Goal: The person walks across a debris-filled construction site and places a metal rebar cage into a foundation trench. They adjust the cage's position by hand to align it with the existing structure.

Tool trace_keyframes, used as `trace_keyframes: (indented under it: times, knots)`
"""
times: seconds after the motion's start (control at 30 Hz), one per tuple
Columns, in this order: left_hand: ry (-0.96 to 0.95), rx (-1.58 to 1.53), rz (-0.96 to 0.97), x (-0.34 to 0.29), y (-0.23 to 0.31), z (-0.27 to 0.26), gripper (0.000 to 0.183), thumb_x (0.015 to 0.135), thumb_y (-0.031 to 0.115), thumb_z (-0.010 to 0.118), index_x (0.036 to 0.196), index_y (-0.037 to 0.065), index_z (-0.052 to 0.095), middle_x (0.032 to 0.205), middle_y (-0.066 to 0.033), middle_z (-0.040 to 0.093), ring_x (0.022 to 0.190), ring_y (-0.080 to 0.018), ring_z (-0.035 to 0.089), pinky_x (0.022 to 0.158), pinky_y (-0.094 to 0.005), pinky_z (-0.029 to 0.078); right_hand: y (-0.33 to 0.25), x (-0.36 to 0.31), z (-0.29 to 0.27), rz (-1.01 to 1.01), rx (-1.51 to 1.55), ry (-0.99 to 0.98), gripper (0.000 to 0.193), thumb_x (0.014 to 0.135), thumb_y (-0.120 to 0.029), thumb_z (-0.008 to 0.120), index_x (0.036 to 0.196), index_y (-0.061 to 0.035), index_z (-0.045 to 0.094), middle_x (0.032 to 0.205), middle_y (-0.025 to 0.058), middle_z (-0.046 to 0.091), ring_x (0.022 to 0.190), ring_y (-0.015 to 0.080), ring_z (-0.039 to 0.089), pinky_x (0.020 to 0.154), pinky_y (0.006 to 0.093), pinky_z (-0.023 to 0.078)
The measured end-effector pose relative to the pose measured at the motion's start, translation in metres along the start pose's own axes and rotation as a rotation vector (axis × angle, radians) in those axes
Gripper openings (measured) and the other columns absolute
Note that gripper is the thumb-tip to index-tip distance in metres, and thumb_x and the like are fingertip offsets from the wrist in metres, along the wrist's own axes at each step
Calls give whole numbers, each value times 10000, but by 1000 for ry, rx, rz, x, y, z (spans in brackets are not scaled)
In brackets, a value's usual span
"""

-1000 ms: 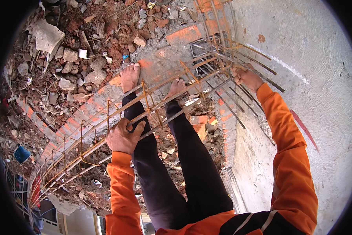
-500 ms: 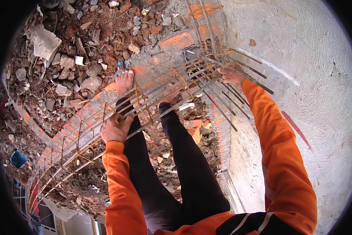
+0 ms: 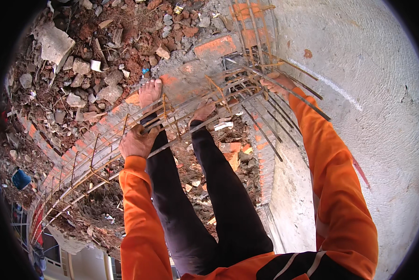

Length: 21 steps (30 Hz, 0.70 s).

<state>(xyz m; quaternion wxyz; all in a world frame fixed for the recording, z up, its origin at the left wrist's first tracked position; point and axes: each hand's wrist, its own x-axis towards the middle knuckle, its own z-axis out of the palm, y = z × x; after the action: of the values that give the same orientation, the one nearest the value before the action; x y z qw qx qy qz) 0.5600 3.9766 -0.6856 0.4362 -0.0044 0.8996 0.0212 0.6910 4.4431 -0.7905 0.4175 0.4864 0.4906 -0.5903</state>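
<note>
A long rebar cage (image 3: 90,173), made of thin bars tied with rusty square stirrups, runs slantwise from the lower left to the wall corner at upper right. My left hand (image 3: 138,141) is closed around a bar near the cage's middle, its thumb over the top. At the corner, my right hand (image 3: 278,83) is wrapped about bars near the cage's end, its fingertips partly hidden among the steel. There the cage's bars cross upright column bars (image 3: 253,32), and several loose bar ends (image 3: 270,140) stick out beside the wall.
My bare feet (image 3: 149,93) stand by a brick footing (image 3: 85,148). Rubble and broken concrete (image 3: 54,44) cover the red soil at left. A rough plastered wall (image 3: 377,84) rises close on my right. A blue container (image 3: 21,179) lies far left.
The view has turned slightly. Both hands keep their hold on the bars, and the cage lies almost where it was.
</note>
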Motion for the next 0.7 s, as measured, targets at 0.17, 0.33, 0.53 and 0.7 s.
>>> trace_keyframes:
  times: [0.17,0.33,0.53,0.7]
  knots:
    - [-24,-23,-16,1,2,3,542,656,606,644,764,76,671,777,-180,664,784,-359,640,731,-440,488,4,-10,19,-119,-165,273,240,766,-266,761,846,-62,662,584,-80,438,483,33,350,419,213,238]
    - [0,-13,-13,-3,4,8,542,681,598,617,828,80,672,795,-171,671,821,-364,639,774,-431,484,4,-13,27,-98,-296,389,367,779,-349,733,963,-40,663,741,24,612,634,115,545,568,268,440]
    - [-85,-23,-27,-1,5,0,706,658,733,596,853,62,694,794,-157,680,841,-339,648,805,-403,486,2,-21,39,-149,-467,483,368,842,-383,655,977,-41,671,819,73,650,726,144,587,660,304,467]
    - [-64,-136,-37,8,-2,6,773,655,746,600,914,26,704,810,-176,679,828,-312,656,793,-381,490,8,-13,19,-163,10,199,359,898,-375,586,1010,-40,649,879,77,657,751,157,606,677,284,486]
